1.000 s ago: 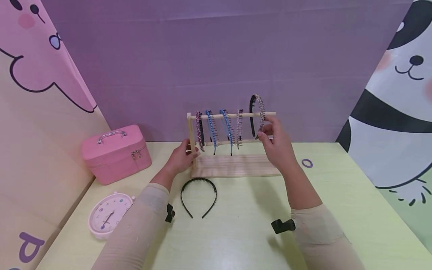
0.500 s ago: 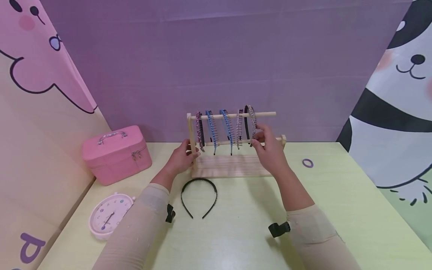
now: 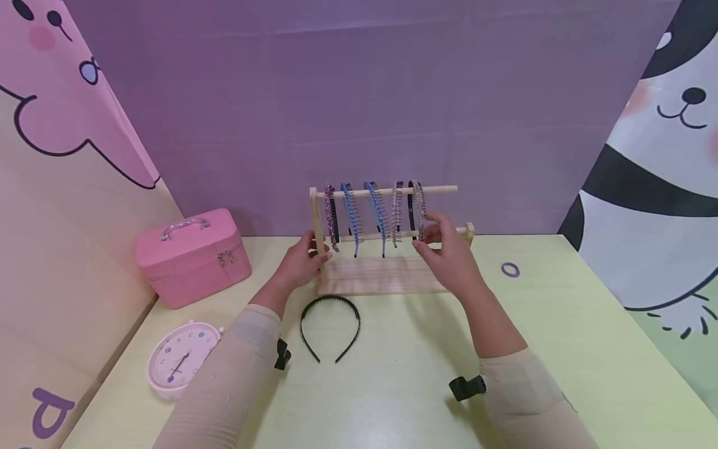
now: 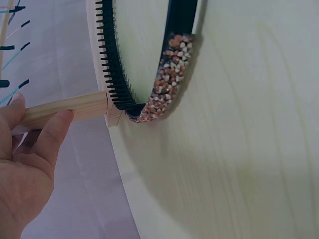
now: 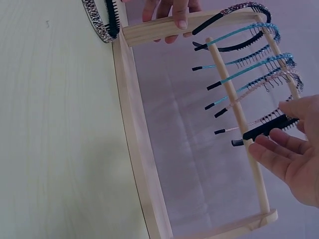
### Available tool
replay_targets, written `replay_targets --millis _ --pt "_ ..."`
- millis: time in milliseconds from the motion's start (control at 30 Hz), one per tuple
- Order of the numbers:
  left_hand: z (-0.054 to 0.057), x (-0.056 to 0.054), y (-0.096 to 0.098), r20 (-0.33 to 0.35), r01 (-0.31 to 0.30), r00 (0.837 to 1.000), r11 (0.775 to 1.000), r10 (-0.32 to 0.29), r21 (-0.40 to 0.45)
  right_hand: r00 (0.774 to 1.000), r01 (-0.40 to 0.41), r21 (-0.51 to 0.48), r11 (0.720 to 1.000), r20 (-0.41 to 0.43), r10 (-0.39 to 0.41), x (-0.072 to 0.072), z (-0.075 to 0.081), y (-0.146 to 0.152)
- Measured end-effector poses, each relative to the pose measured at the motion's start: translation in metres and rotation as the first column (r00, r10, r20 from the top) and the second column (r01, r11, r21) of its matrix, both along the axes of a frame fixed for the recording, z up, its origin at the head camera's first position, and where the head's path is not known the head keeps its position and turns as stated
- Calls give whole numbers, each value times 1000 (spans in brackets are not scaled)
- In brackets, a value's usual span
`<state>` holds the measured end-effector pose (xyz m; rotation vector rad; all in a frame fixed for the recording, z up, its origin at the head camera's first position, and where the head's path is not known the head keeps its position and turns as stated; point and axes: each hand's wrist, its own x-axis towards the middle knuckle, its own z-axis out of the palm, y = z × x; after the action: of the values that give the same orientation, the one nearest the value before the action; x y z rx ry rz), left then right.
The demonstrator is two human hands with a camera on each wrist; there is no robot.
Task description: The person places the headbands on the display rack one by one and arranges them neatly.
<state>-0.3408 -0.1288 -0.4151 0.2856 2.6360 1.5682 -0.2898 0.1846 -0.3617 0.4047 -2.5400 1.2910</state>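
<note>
A wooden rack (image 3: 387,284) with two bars stands near the back of the table. My left hand (image 3: 300,262) grips its left upright (image 4: 84,109). On the bars hang several toothed headbands, among them a pink-and-black one (image 3: 330,215) and two blue ones (image 3: 350,212). Rightmost hangs a black headband with a glittery band (image 3: 419,202). My right hand (image 3: 449,255) is at that headband's lower part; in the right wrist view its fingers (image 5: 271,157) are loosely extended, fingertips right at the black end. Another headband (image 4: 172,74), black with beaded sides, lies on the table before the rack.
A pink case (image 3: 193,255) stands at the back left, and a round pink clock (image 3: 182,358) lies in front of it, partly behind my left sleeve. A purple ring (image 3: 510,270) lies right of the rack. A purple backdrop (image 3: 364,93) hangs behind the table.
My right hand has moved left and down with the glittery headband, which now sits lower on the upper bar, beside the pale pink one. The left hand has stayed on the upright.
</note>
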Motion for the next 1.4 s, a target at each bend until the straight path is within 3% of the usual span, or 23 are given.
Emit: replay_targets --millis 133,267,367,567,700,833,900,1133,1300,1400 --pt "2 2 1 10 1 1000 1000 -1 -11 997 50 19 999 52 -50 10 3 7" --pt "4 3 2 -15 -2 1000 999 2 -32 989 99 101 990 98 -109 21 6 14" --pt "4 3 3 -27 0 1000 999 -2 -40 978 83 171 982 176 -113 28 9 18" --pt "2 3 4 -13 -5 1000 999 4 -42 944 -98 278 956 329 1 41 10 10" --pt "3 4 4 -15 -5 1000 999 5 -49 928 -234 290 928 353 124 49 7 -13" --pt "3 4 4 -21 -5 1000 999 4 -46 909 -357 322 877 336 247 56 1 -44" --pt "3 4 4 -22 -5 1000 999 4 -49 889 -418 326 848 337 308 58 -4 -59" --pt "1 4 4 -15 -4 1000 999 3 -34 782 -600 267 754 393 484 59 -26 -101" --pt "1 3 4 -25 -5 1000 999 4 -43 728 -652 223 725 453 515 54 -41 -109" --pt "1 3 3 -32 -6 999 998 4 -56 720 -655 241 716 484 496 53 -45 -108"
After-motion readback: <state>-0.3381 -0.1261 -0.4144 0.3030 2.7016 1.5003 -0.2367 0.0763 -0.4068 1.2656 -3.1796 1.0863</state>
